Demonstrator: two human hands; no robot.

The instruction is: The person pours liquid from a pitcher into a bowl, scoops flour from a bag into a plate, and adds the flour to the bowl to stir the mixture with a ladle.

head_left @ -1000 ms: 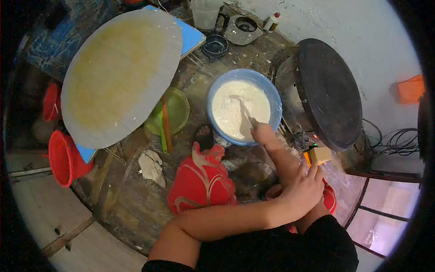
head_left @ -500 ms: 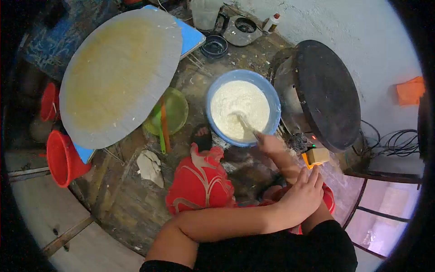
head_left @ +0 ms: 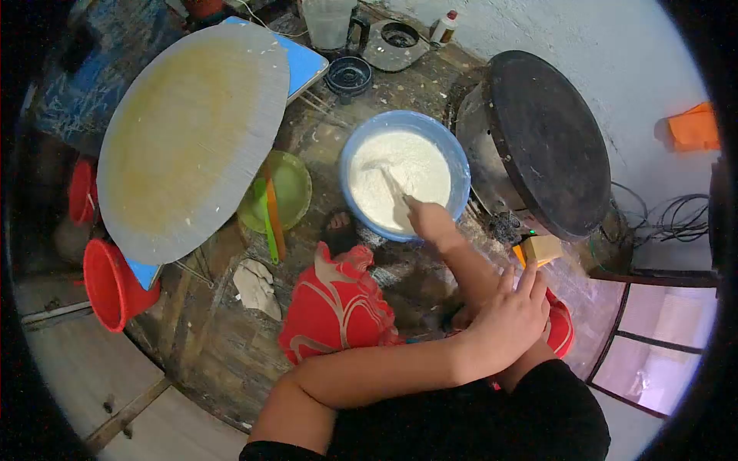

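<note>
1. Since the frame half a second ago, the right hand (head_left: 430, 220) has swung the stirrer (head_left: 393, 188) from the near side of the batter (head_left: 415, 157) towards its middle. The blue bowl (head_left: 346, 165) and the left hand (head_left: 507, 315) have kept their places.
2. The right hand is clenched around the stirrer's handle at the bowl's near rim. The left hand grasps nothing and lies loosely curved on the right forearm.
3. The stirrer's working end is sunk in the batter, so it may be a spoon or a ladle; I cannot tell which.
4. Risk, as I judge it: the bowl looks well filled, so a hard sweep could slop batter over the rim onto the counter (head_left: 207, 323) or the red cloth (head_left: 334, 303) at the near edge.
5. No hand steadies the bowl, so a strong push could slide it against the black griddle (head_left: 550, 142) just beside it at the right edge. A small light shows below that plate, so it may be hot.
6. The bowl sits towards the counter's far right, directly ahead of the right hand, whose knuckles overlap the rim. The left hand is well apart from it, nearer the body.
</note>
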